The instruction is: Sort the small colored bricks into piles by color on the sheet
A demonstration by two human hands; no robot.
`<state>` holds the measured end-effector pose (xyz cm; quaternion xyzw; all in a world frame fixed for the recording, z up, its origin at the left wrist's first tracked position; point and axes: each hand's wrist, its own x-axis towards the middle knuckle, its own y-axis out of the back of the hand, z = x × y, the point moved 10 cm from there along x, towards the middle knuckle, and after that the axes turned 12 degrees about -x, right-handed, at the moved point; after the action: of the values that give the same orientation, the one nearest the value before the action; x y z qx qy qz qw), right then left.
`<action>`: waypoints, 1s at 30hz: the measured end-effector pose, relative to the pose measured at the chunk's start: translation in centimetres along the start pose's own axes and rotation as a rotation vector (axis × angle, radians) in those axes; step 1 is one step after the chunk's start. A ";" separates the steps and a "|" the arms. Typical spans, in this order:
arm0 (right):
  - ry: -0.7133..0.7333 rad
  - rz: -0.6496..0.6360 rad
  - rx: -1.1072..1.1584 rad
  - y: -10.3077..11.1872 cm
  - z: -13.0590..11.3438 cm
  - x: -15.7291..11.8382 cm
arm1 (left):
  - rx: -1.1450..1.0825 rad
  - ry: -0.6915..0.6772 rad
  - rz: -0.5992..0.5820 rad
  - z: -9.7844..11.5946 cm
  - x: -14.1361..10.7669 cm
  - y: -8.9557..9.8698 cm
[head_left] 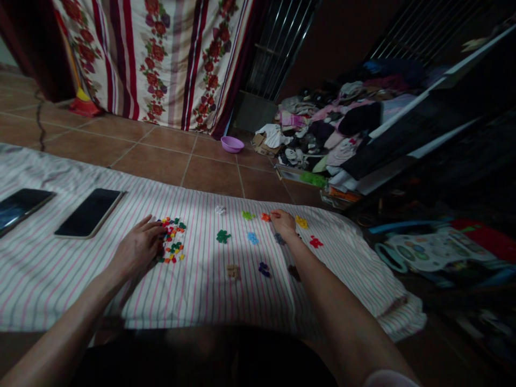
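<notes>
A mixed heap of small coloured pieces (174,242) lies on the striped cloth (201,301). My left hand (139,244) rests at its left edge, fingers stretched out and touching it. Over to the right, my right hand (284,221) has its fingers pinched together beside a small orange pile (266,216); what they hold, if anything, is hidden. Around it sit single-colour piles: light green (248,215), yellow (301,221), grey (279,238), light blue (252,238) and red (316,242). My right forearm partly covers a brown pile (294,273).
White (220,209), dark green (223,236), beige (233,270) and dark purple (264,269) piles also lie on the cloth. Two phones, one a dark-screened phone (91,213), lie at left. Beyond are a purple basin (232,144) and heaped clothes (322,121).
</notes>
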<state>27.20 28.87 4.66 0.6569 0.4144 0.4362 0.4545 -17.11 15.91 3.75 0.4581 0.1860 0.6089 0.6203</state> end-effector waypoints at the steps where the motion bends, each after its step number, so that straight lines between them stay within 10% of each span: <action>1: -0.001 0.001 -0.002 0.0 0.0 0.0 | -0.006 0.000 0.002 0.0 0.0 0.0; 13: 0.073 0.014 0.017 1.4 -2.2 -2.2 | -0.048 0.019 0.038 -0.1 -0.2 0.5; 30: 0.781 -0.226 0.358 -0.1 -21.3 -17.8 | -0.057 0.047 -0.051 1.3 -0.3 1.1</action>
<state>2.04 17.14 5.42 0.4616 0.6933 0.5205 0.1880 -16.78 15.00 5.21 0.4207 0.1947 0.6085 0.6441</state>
